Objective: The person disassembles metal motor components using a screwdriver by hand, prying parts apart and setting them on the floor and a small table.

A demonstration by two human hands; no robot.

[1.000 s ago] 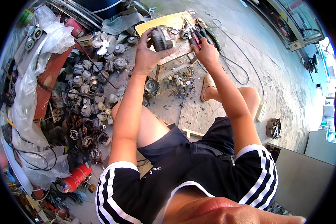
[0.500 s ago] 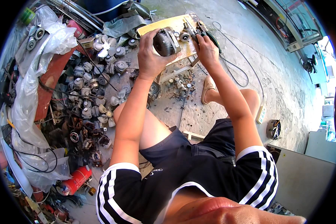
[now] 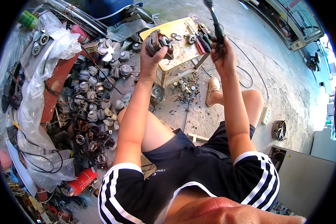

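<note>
My left hand is closed round a small electric motor, holding it over the left part of a low yellow table. Copper-coloured windings and a pale metal shaft end show on the motor's side. Raised to the right of the table, my right hand grips a hammer by its black handle; its head is cut off by the upper edge of the view. On the tabletop between the hands lie a round metal motor part and small rings. Red- and black-handled hand tools lie along the right edge.
Many loose motors are heaped on the floor at the left, beside plastic sheeting and a red cylinder. A cable loops over the floor at the right, near a power strip and a round container.
My right hand has risen off the table's right side with the hammer. My left hand has turned the motor, so its windings now show, and has moved it slightly left.
</note>
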